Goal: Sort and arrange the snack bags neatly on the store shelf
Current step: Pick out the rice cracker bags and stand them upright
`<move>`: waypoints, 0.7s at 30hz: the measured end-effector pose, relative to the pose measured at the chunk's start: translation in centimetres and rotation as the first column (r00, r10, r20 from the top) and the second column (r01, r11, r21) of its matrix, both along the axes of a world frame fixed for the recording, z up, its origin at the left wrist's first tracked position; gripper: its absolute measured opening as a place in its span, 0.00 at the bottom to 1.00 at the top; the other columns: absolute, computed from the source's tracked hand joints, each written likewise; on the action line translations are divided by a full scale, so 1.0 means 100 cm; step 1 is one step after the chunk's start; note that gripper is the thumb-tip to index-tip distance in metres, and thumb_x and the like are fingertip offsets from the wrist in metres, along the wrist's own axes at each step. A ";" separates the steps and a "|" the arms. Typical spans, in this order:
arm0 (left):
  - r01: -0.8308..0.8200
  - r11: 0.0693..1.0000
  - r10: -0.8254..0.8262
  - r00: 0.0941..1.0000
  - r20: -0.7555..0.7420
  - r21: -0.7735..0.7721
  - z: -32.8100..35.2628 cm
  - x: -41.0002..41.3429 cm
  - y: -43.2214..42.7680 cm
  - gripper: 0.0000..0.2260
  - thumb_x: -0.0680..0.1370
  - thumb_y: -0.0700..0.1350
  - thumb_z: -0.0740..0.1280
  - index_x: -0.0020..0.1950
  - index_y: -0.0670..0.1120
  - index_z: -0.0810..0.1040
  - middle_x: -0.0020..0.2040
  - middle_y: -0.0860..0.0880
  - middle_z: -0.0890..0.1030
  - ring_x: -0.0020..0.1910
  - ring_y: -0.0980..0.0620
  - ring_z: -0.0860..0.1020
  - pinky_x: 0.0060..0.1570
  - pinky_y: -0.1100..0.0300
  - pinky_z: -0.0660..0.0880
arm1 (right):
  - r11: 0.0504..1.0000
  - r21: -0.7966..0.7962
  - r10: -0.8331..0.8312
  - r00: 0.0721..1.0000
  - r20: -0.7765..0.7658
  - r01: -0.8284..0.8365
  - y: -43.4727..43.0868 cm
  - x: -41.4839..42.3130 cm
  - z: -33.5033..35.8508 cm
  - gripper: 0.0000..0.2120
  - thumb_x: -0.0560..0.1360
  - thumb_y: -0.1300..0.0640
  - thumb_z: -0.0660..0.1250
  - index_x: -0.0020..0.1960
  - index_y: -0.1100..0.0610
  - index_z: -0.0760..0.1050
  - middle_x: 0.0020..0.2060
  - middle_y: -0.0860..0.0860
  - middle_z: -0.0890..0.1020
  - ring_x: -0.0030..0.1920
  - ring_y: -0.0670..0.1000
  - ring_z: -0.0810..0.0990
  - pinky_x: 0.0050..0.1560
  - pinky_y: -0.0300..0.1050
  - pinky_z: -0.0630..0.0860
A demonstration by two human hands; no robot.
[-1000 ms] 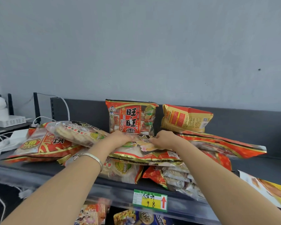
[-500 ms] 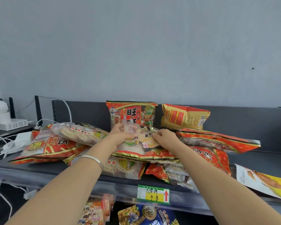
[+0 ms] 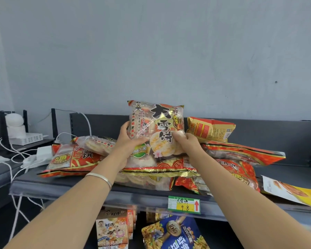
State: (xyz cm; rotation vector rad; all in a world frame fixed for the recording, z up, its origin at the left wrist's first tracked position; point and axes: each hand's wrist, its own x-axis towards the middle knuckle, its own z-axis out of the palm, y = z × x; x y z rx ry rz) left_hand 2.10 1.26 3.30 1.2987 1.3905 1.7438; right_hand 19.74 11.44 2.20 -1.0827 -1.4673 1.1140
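Holding upright a clear plastic rice-cracker bag (image 3: 156, 130) printed with large black characters and a cartoon boy, above the heap on the dark grey metal shelf (image 3: 65, 186). Left hand (image 3: 128, 141) clenched around the bag's lower left edge, thumb on the front; right hand (image 3: 187, 142) gripping the lower right corner, fingers curled behind. Silver bangle (image 3: 101, 177) circling the left wrist.

Directly beneath the raised bag, lying flat: a wide red-and-gold rice-cracker bag (image 3: 160, 169), front edge near the shelf lip. Left of it, a red bag with a yellow round badge (image 3: 70, 159), flat, with a smaller clear cracker bag (image 3: 95, 143) tilted on top. Right of the hands, a long red-and-orange bag (image 3: 241, 151) lying across another red bag (image 3: 237, 173). Behind, leaning against the grey back panel, a yellow-and-red puffed snack bag (image 3: 210, 132). At far right, a yellow-and-white flat packet (image 3: 291, 191) overhanging the shelf edge.

Clipped to the shelf front, a green-and-yellow price tag (image 3: 184, 204) with a red arrow. Below, on the lower level, a blue snack bag (image 3: 176, 234) beside a pale carton with a cartoon face (image 3: 112, 229). Off to the left, white cables (image 3: 14, 159) and a white device (image 3: 25, 138) on a separate ledge.
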 end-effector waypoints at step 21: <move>0.254 0.937 -0.230 0.965 -0.124 0.241 0.051 0.270 0.095 0.34 0.77 0.39 0.66 0.76 0.55 0.52 0.73 0.51 0.65 0.70 0.50 0.66 0.69 0.48 0.65 | 0.893 0.315 -0.254 0.938 -0.236 0.321 0.024 0.281 0.057 0.24 0.71 0.49 0.74 0.64 0.51 0.72 0.53 0.48 0.82 0.52 0.49 0.82 0.56 0.53 0.79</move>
